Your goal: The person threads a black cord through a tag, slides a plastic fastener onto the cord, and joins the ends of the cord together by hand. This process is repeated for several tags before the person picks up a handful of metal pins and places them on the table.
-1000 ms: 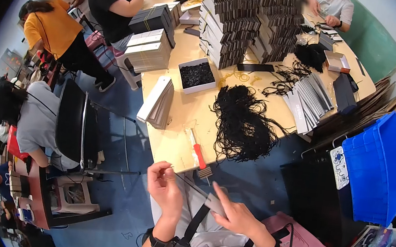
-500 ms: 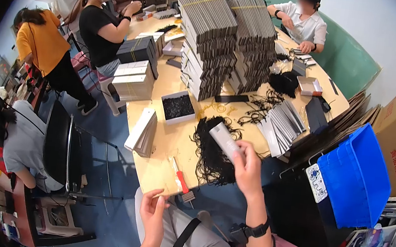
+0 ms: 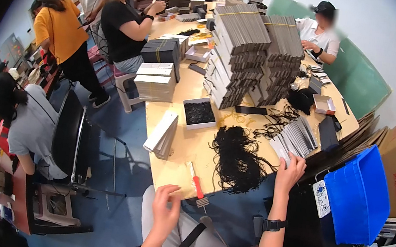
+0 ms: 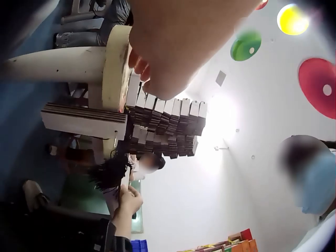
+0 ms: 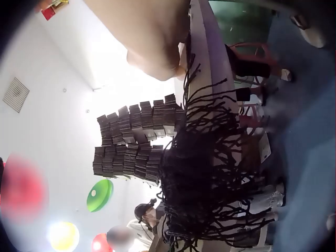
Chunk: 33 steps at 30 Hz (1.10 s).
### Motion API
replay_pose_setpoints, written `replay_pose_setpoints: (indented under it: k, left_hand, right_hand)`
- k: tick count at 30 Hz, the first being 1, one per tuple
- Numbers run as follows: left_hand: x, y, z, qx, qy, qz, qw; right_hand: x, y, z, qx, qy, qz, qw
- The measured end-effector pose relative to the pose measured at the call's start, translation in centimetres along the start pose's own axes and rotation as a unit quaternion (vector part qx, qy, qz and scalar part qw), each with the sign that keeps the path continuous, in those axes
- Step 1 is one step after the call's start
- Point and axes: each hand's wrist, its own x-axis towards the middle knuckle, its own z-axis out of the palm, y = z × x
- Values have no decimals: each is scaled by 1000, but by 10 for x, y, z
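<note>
My right hand is at the right edge of the table, its fingers on the near end of a fanned row of grey-white printed cards. In the left wrist view that hand pinches a pale card. My left hand is raised by the table's front edge with loosely bent fingers and nothing visible in it. Just beyond it, a red-handled tool with a thin shaft sticks out over the edge. A heap of black cords lies between the two hands.
Tall stacks of grey cards stand mid-table. Left of the cords are a white box of small black pieces and a leaning bundle of white cards. A blue bin stands at right. Several people sit or stand around.
My right hand has carried a grey card from in front of my body over the cords to the fanned row. The left hand stays near the front edge; the head view has shifted.
</note>
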Motion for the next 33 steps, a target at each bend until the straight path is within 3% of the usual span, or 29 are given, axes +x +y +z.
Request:
replay_pose_setpoints:
  k: [6, 10, 12, 13, 15, 23, 26, 28, 31, 33]
  left_hand:
    - [17, 0, 16, 155, -56, 95, 982]
    - [27, -11, 16, 157, -53, 107, 980]
    - [35, -19, 15, 233, -18, 135, 963]
    - [41, -17, 14, 235, -17, 134, 963]
    - [55, -12, 17, 344, -47, 51, 936]
    - [70, -22, 29, 427, -20, 90, 900]
    - [69, -22, 24, 400, -8, 128, 908]
    - [70, -22, 24, 384, 1, 146, 912]
    - [70, -22, 24, 372, -7, 144, 917]
    - [68, -21, 24, 393, -30, 130, 910]
  right_hand:
    - [1, 14, 3, 32, -32, -32, 998]
    - [4, 7, 4, -51, -41, -23, 998]
    - [5, 1, 4, -91, -18, -52, 994]
    - [4, -3, 2, -66, -41, -42, 996]
    - [1, -7, -2, -33, -47, -68, 996]
    - [-13, -27, -25, 71, -67, -117, 988]
    - [-20, -53, -34, 217, -82, -152, 961]
    - [-28, -78, -42, 305, -166, -208, 914]
    - [-39, -106, -47, 342, -266, -276, 858]
    - [-41, -113, -48, 305, -298, -313, 849]
